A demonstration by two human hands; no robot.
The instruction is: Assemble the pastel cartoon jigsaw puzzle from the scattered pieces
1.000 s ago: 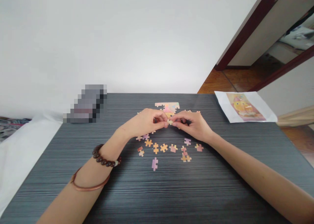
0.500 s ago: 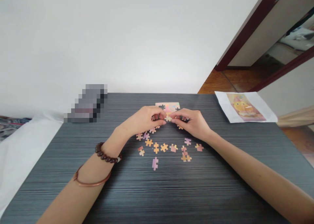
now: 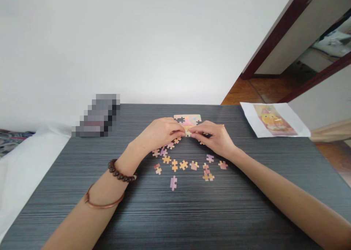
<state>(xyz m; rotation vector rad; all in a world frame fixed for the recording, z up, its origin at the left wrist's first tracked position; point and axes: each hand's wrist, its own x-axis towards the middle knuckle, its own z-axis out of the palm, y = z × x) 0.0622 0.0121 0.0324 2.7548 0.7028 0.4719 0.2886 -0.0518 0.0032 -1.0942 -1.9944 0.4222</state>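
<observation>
L hand [image 3: 163, 132] & R hand [image 3: 215, 136], both pinched nearly closed on puzzle pc [image 3: 188, 134] btwn them, at near edge of part-built puzzle [image 3: 194, 118], loose pcs [image 3: 174, 165] nearer wearer

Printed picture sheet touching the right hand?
No, the printed sheet lies at the table's far right corner, with dark tabletop showing between it and the right hand.

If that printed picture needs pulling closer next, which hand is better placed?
Likely the right hand: the printed picture lies on the right side of the table, and the left hand is farther away. Both hands are at the partly assembled puzzle, so either would leave it first.
</observation>
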